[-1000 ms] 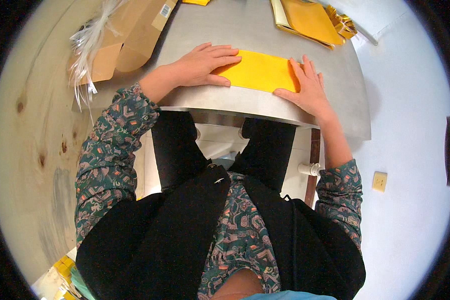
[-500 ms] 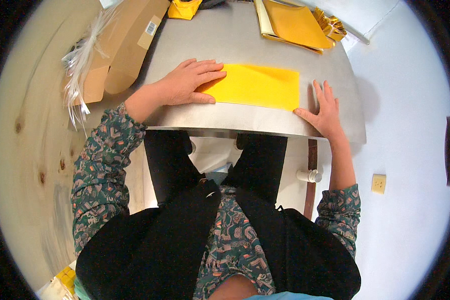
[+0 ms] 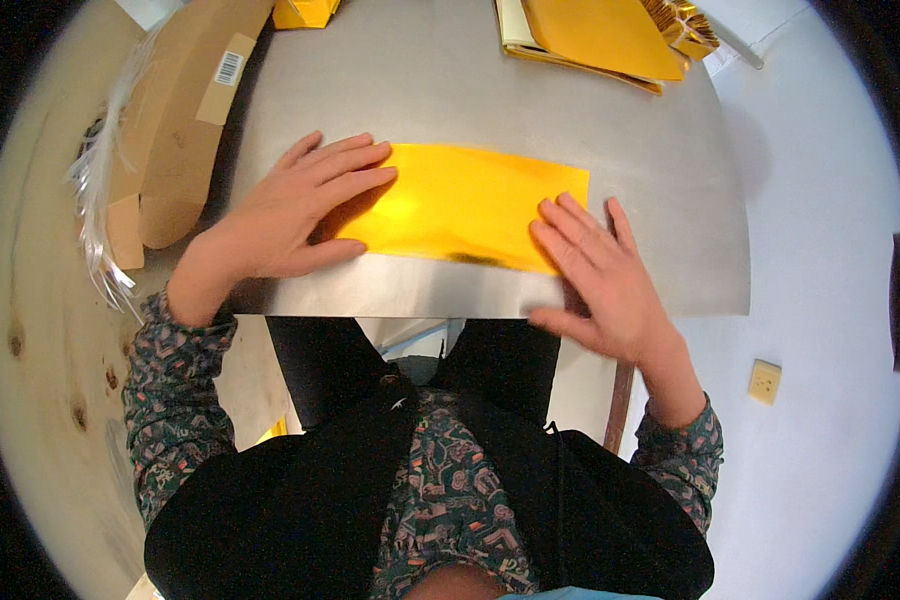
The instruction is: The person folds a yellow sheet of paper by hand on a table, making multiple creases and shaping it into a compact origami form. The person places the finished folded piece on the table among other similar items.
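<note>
A shiny gold-yellow rectangular sheet of paper lies flat near the front edge of the metal table. Across its left end rests my left hand, fingers spread, thumb by the lower edge. My right hand lies over the lower right corner with its fingertips on the sheet; the fingers are stretched out and the thumb points left, off the paper near the table edge. Neither hand grips anything. The sheet's left end is partly hidden under my left hand.
A stack of gold sheets lies at the back right, beside a folded gold piece. Another gold folded piece is at the back left. A cardboard box and whitish plastic strands flank the grey table on the left.
My right hand has moved from beside the sheet onto its lower right corner. The left hand still lies on the left end. The view has shifted, and the sheet looks more golden.
</note>
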